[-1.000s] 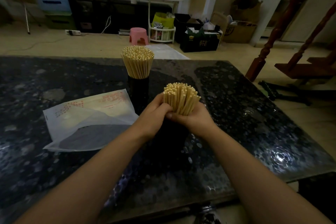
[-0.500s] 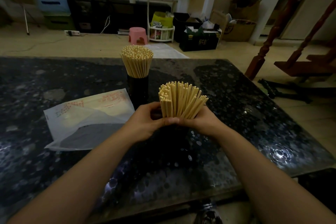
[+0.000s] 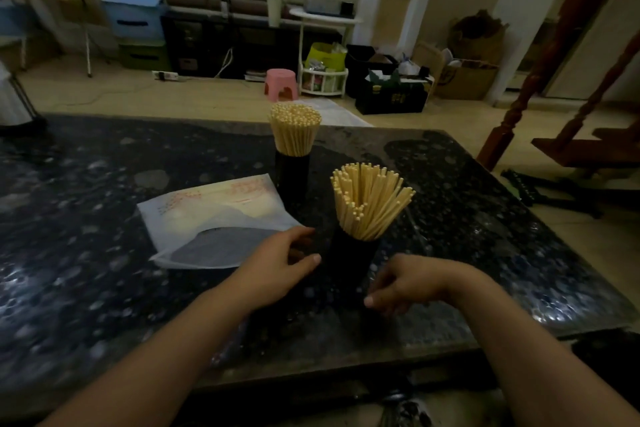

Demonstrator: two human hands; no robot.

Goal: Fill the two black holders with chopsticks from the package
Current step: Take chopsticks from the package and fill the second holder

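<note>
Both hands have let go of the near chopstick bundle (image 3: 370, 201), which now fans loosely from the near black holder (image 3: 349, 260); the left hand (image 3: 277, 267) and right hand (image 3: 405, 284) flank the holder, fingers loosely curled, holding nothing. The flattened package (image 3: 214, 218) lies left on the dark speckled table (image 3: 86, 270), and behind stands the far black holder (image 3: 291, 172), packed with pale chopsticks (image 3: 295, 130).

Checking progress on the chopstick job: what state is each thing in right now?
Far holder: upright, packed with chopsticks.
Near holder: upright, chopsticks fanned out with a gap in the middle.
Package: flat, open, looks emptied.
Left hand: open, beside near holder.
Right hand: loosely curled, holding nothing.
</note>
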